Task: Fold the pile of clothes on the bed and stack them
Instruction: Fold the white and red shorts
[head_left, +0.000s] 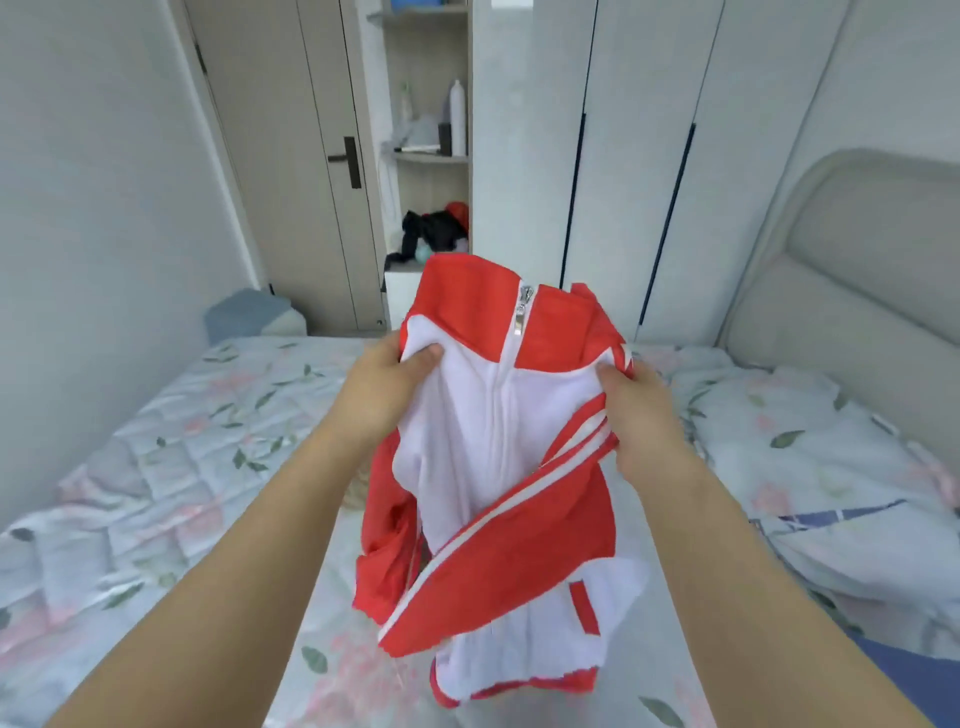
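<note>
One garment is in play here: a red and white zip-up track jacket (498, 467) with white stripes down the sleeves. It's held up in the air over the middle of the bed, zipped to the collar, and its hem dangles just above the pale floral quilted bed cover (182, 467). It's not folded at all; a striped sleeve flops diagonally across the front and the body hangs crumpled. So I'd say the fold on this piece hasn't really started. I can't spot a finished stack anywhere on the bed, and the jacket blocks the centre, so no idea how much of the pile is left. The left hand (384, 384) pinches the shoulder on its side, thumb on the white front and fingers tucked behind the cloth. The right hand (639, 410) does the same by the striped sleeve, thumb in front, fingers wrapped behind. Both are closed on fabric, not spread. Further out there's a rumpled floral duvet (810, 441) by a padded grey headboard (857, 260). Behind are tall white wardrobe doors (649, 156) and an open shelf with a heap of dark clothes (431, 234).
</note>
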